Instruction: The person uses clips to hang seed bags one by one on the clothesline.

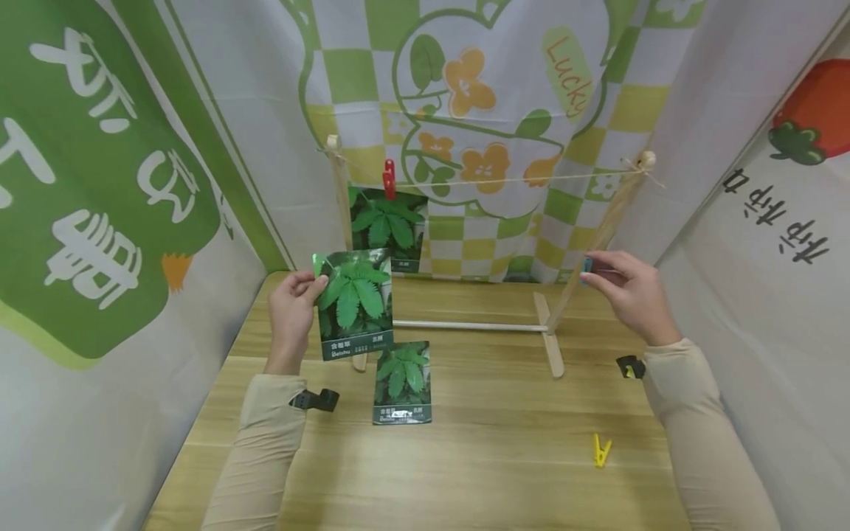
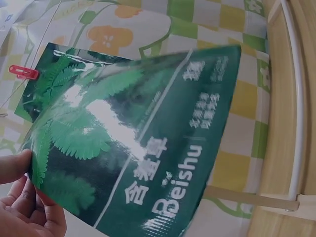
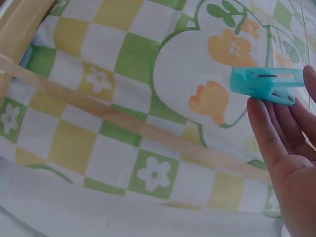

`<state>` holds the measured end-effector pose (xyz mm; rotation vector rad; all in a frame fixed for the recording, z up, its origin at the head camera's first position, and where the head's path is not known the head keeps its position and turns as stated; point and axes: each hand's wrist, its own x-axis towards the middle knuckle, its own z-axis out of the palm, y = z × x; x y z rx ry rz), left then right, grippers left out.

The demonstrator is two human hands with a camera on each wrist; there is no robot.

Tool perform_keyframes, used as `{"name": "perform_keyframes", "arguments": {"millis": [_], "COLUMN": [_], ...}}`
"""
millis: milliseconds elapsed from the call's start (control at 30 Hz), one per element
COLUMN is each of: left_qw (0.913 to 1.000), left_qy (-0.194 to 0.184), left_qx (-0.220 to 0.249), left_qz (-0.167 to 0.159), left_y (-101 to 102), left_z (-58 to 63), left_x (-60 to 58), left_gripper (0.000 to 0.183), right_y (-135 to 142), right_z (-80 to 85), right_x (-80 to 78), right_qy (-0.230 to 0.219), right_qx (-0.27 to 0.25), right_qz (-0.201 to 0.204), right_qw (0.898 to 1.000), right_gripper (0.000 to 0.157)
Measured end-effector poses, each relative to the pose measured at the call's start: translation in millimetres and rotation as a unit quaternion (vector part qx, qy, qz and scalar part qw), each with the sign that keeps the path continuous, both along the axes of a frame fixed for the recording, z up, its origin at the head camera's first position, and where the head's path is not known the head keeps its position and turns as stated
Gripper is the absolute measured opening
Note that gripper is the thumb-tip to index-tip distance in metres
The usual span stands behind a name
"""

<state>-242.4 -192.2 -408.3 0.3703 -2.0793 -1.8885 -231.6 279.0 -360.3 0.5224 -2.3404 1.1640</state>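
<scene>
My left hand (image 1: 294,304) pinches a green seed packet (image 1: 355,306) by its upper left edge, thumb in front. In the left wrist view the packet (image 2: 113,133) bends slightly and shines with glare. Between thumb and fingers, my right hand (image 1: 627,289) holds a teal clothespin (image 3: 264,81) beside the rack's right post. A red clothespin (image 1: 389,179) fastens another seed packet (image 1: 405,221) to the string (image 1: 505,179), partly hidden behind the held one. A third packet (image 1: 402,383) lies face up on the table (image 1: 491,457), below the held packet.
The wooden rack has a left post (image 1: 341,192), a right post (image 1: 598,236) and a white bottom bar (image 1: 471,325). On the table's right side lies a yellow clothespin (image 1: 601,450). A checked cloth (image 1: 465,243) hangs behind the rack.
</scene>
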Motion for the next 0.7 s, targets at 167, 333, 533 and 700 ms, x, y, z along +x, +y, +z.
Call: {"name": "perform_keyframes", "arguments": {"millis": [167, 333, 533, 700], "left_qw": [0.9999, 0.9997, 0.9992, 0.9986], "left_qy": [0.016, 0.023, 0.035, 0.044], "left_qx": [0.003, 0.004, 0.001, -0.013], "left_qz": [-0.004, -0.012, -0.019, -0.025], "left_y": [6.3, 11.2, 16.1, 20.7], "left_z": [4.0, 10.4, 16.5, 21.0], "left_x": [-2.6, -5.8, -9.7, -13.7], "left_gripper": [0.006, 0.006, 0.008, 0.012], "right_y": [-4.1, -9.4, -20.2, -27.2], "right_z": [9.8, 20.1, 37.3, 52.9], "right_x": [-5.1, -10.5, -15.5, -21.0], "right_qy": [0.002, 0.021, 0.042, 0.068], "right_qx": [0.011, -0.002, -0.014, -0.041], "right_qz": [0.02, 0.038, 0.056, 0.064], "right_qw": [1.0, 0.999, 0.997, 0.995], "right_gripper": [0.029, 0.028, 0.029, 0.029]}}
